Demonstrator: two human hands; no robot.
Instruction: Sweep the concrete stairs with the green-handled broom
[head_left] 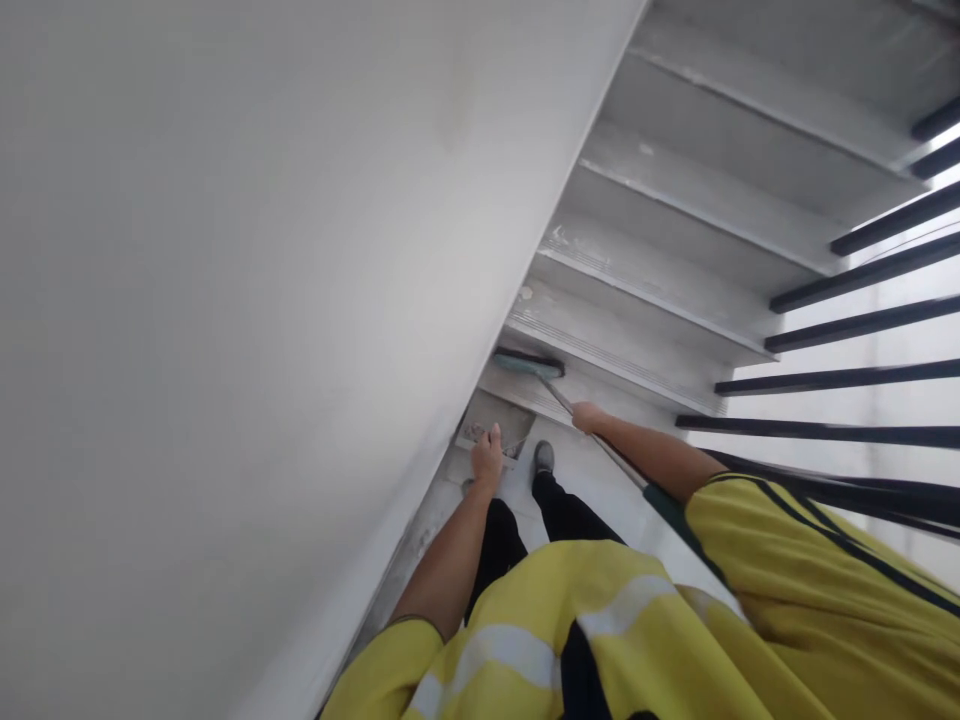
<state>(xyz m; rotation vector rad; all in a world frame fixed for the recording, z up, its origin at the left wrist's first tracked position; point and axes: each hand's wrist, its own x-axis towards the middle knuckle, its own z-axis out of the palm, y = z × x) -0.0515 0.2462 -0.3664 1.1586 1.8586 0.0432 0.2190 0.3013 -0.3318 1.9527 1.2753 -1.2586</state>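
Observation:
My right hand (589, 418) is wrapped round the thin pole of a broom (528, 364). Its green-blue head with dark bristles lies on a step, close to the wall. The pole's dark green upper end runs back under my right arm. My left hand (487, 460) is closed on the near edge of a dustpan (511, 415), thumb pointing up. Bits of debris show inside the pan, which sits at the foot of the step just below the broom head. My left fingers are mostly hidden beneath the pan's edge.
A plain white wall (247, 300) fills the left side. Grey stairs (660, 240) climb to the upper right, with white marks on several treads. Dark railing bars (862, 380) line their right side. My shoe (544, 457) stands on the pale floor below.

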